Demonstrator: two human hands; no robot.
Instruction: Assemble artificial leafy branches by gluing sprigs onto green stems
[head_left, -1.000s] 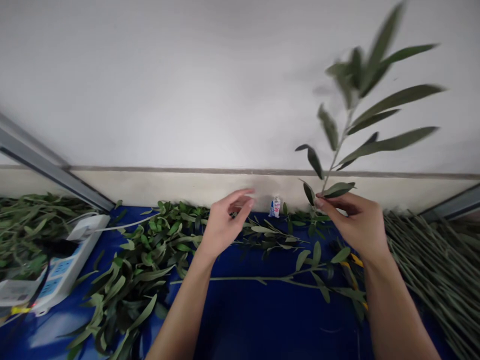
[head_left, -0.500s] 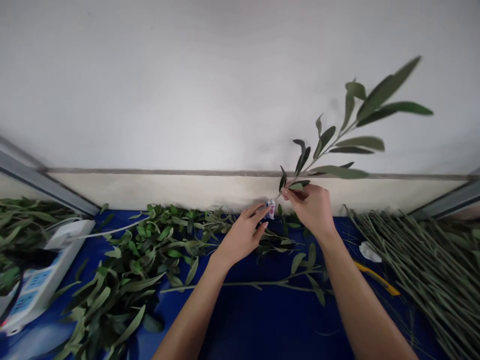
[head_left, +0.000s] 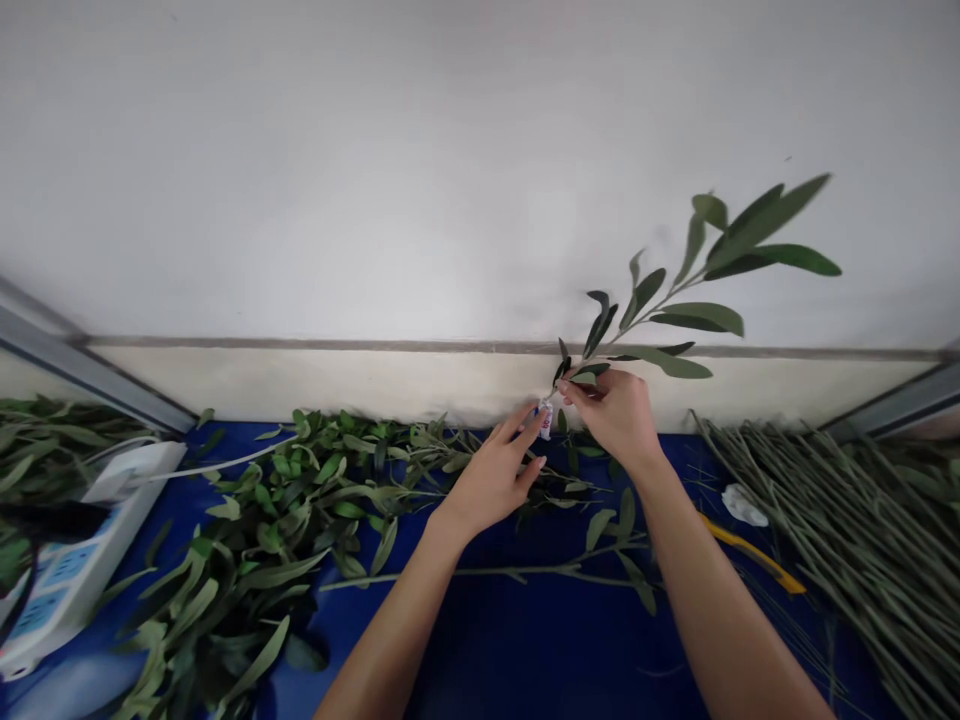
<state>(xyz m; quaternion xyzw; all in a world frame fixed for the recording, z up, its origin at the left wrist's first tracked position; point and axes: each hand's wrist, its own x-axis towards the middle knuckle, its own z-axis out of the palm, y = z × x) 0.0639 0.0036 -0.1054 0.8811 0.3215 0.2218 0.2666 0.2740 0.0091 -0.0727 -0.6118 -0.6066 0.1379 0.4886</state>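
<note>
My right hand pinches a leafy branch low on its stem, between thumb and fingertips. The branch slants up to the right in front of the wall, and its lower end reaches a small white item with reddish print. That item, perhaps a little tube or packet, sits at the fingertips of my left hand, seemingly between the fingers, which partly cover it. The left thumb stands apart. Below both hands, a long stem with a few leaves lies across the blue tabletop.
Cut leafy sprigs are heaped on the left, beside a white power strip with a cable. On the right lie many bare stems, a crumpled white scrap and a yellow tool. A pale wall rises behind.
The branch has tipped lower, and its stem end has come slightly left toward the white item. My left hand has shifted a little right along with that item.
</note>
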